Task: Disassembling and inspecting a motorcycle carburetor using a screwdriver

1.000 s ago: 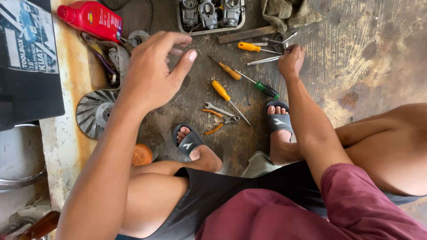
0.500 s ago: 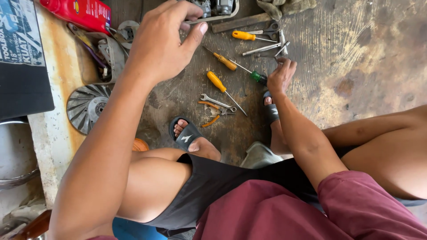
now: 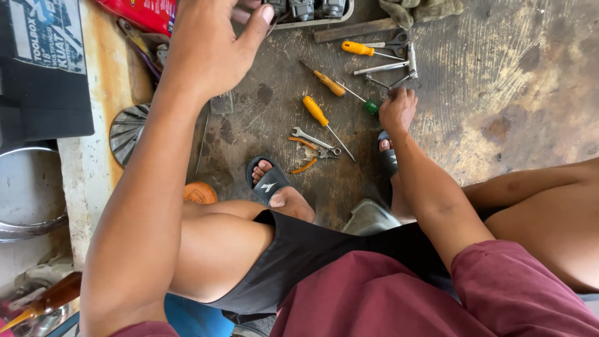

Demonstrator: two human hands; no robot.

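Note:
My left hand (image 3: 209, 47) reaches forward over the floor, thumb out, toward a grey tray (image 3: 312, 24) of engine parts at the top edge. Its fingertips are cut off by the frame and nothing shows in it. My right hand (image 3: 398, 109) is down on the concrete with its fingers curled on the end of a grey metal tool (image 3: 399, 78) in a small pile of wrenches. A green-handled screwdriver (image 3: 371, 107) lies just to its left. An orange-handled screwdriver (image 3: 315, 110) and a spanner (image 3: 309, 137) lie between my feet.
I squat in black sandals (image 3: 268, 181). More orange-handled screwdrivers (image 3: 357, 48) lie ahead. A red container (image 3: 143, 12), a black toolbox (image 3: 43, 68), a round finned metal part (image 3: 128, 131) and a metal basin (image 3: 25, 193) sit at the left. An orange cap (image 3: 199, 193) is by my left knee.
My left hand has stretched farther forward, toward the tray. My right hand has stayed at the pile of metal tools.

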